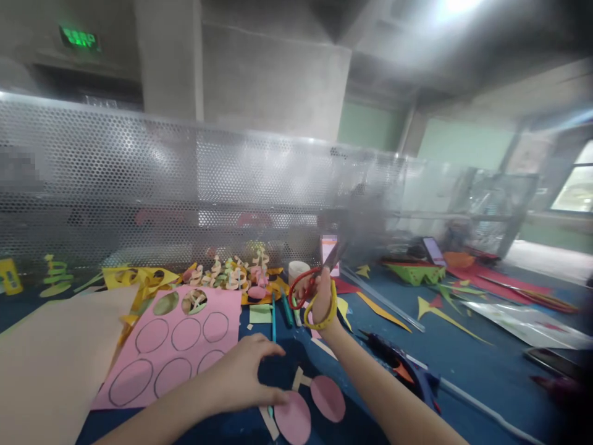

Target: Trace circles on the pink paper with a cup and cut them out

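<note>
My left hand [243,374] is over the table with thumb and fingers apart, holding nothing. Its thumb tip overlaps the upper edge of a pink paper circle [294,420]; whether it touches, I cannot tell. A second pink circle [328,398] lies just to the right, beside a small pale paper strip [301,378]. Raised farther forward, my right hand [319,296] grips a pair of scissors [334,254] by red and yellow handles, blades pointing up and away. Left of my left hand lies a pink sheet [222,300] with drawn circles and two cut-out holes.
A large pale sheet [60,352] covers the left. Curled paper spirals [231,272] stand at the back near a white cup [298,270] and a phone [329,247]. On the right are a glue gun [393,355] with its cord, a green paper tray [412,272] and scattered scraps.
</note>
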A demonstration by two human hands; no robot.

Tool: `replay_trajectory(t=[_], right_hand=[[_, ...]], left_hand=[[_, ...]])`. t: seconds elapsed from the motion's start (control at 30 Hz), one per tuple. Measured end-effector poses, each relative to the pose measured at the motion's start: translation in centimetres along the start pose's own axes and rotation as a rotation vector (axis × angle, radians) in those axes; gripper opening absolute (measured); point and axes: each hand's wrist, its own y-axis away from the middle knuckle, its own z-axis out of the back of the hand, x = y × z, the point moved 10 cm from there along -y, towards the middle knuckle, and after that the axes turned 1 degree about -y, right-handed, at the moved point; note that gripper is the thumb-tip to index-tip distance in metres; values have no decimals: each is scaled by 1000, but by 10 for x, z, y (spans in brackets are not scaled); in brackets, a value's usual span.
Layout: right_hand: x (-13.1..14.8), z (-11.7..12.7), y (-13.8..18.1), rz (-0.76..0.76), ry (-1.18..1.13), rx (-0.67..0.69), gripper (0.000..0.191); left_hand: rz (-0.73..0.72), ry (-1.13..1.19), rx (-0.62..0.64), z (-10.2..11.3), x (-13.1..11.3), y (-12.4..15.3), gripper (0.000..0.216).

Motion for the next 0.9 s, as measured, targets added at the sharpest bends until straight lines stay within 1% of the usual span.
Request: replay_trajectory(t=[0.07,0.13,0.2,0.3,0.37,0.4,0.47,0.53,0.6,0.67,0.77,0.83,0.9], right_hand=[[0,4,-3,5,-14,2,58],[-2,7,-4,4,-13,-4,58],[-4,10,-4,-3,-11,-13,55],[-9,12,-2,-22,4,-15,54],[-10,12,-1,-27,24,-8,56],[-11,13,-1,-26,37,-4,57],[-10,13,-1,-18,65,3,58],[-9,14,-1,-7,81,3,58],[-8,17,-3,4,83,-3,58],[-9,20,-5,12,84,-8,58],[-12,25,-7,13,82,-16,57],[-13,27,-7,7,68,-31,56],[-13,27,-6,-6,52,-48,55]], left_hand=[[12,-58,17,-6,3,4,68],[20,-114,33,-13,2,7,66],[12,-156,61,-21,-3,10,51],[-44,-140,74,-28,-16,14,26],[-79,-106,68,-29,-23,16,15],[-69,-94,63,-29,-23,17,13],[-15,-59,36,-28,-18,14,13],[19,68,11,-28,-15,5,10],[1,254,10,-31,-17,-9,9],[-11,327,17,-35,-21,-24,14],[-28,216,-19,-32,-29,-41,23],[-49,121,-66,-25,-35,-44,26],[-67,32,-78,-19,-38,-43,27]])
